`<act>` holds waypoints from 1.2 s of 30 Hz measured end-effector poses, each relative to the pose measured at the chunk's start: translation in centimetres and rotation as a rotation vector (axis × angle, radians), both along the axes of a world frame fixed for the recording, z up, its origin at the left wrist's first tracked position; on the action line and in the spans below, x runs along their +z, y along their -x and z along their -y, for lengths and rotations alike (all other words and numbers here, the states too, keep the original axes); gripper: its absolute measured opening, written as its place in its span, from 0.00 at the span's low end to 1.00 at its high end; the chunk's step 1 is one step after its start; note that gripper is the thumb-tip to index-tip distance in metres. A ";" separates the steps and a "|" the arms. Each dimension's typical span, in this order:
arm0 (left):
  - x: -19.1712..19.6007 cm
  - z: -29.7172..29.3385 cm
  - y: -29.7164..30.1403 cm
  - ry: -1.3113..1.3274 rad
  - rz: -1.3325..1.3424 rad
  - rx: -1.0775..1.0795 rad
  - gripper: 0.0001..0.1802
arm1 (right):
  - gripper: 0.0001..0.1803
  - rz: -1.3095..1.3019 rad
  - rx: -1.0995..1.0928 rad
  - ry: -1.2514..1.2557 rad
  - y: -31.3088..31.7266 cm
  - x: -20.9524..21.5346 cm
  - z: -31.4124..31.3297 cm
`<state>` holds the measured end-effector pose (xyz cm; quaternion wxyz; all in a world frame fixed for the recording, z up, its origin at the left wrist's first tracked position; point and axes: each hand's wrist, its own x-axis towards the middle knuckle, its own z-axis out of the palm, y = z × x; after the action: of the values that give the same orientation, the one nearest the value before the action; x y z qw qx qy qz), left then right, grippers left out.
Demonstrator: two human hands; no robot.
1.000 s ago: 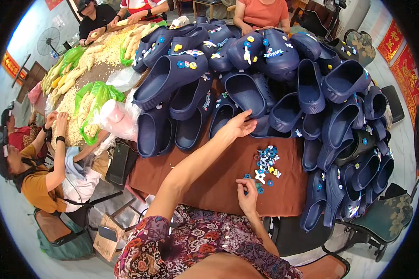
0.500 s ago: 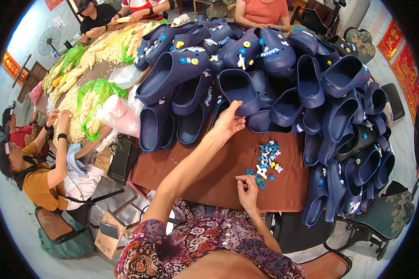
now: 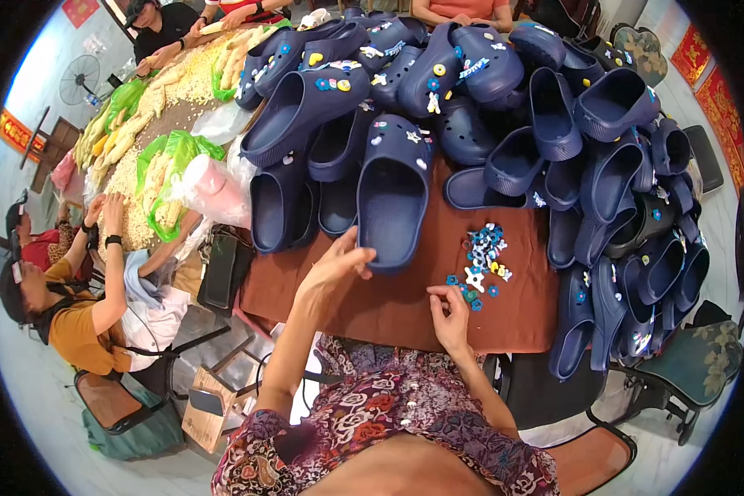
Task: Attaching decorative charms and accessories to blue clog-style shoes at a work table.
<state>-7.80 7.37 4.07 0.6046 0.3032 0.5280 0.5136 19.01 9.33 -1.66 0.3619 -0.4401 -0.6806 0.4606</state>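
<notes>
My left hand [image 3: 336,269] grips a navy clog [image 3: 391,202] by the rim of its heel. The clog is lifted over the near part of the pile, with its toe pointing away and several small charms on its toe. My right hand [image 3: 451,319] rests near the table's front edge, fingers curled in; whatever they may hold is hidden. Just beyond it lies a loose heap of small shoe charms [image 3: 481,263] in blue, white and yellow.
A large pile of navy clogs [image 3: 546,124] fills the table's far and right sides. A brown cloth [image 3: 347,306] covers the table. To the left stand a pink cup in clear plastic [image 3: 215,192] and a table of corn kernels [image 3: 128,175], where other people work. A chair [image 3: 694,364] stands at right.
My left hand has drawn the clog out of the pile, toward me and to the left, and its charm-covered toe now shows. My right hand has barely moved.
</notes>
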 end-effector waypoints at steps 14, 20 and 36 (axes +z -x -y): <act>-7.0 11.1 0.1 0.068 -0.092 -0.348 0.36 | 0.42 0.041 0.170 0.003 2.0 1.3 -0.7; -5.2 11.3 -0.1 0.145 -0.426 -0.569 0.36 | 0.42 0.201 0.110 0.034 1.1 1.5 0.8; -0.8 10.6 -0.8 0.189 -0.634 -0.456 0.27 | 0.34 0.206 0.070 -0.043 0.9 2.6 3.8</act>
<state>-6.97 -3.24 3.23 0.5354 0.4989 0.6526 0.1965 18.10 5.55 0.90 0.2829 -0.4531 -0.7389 0.4107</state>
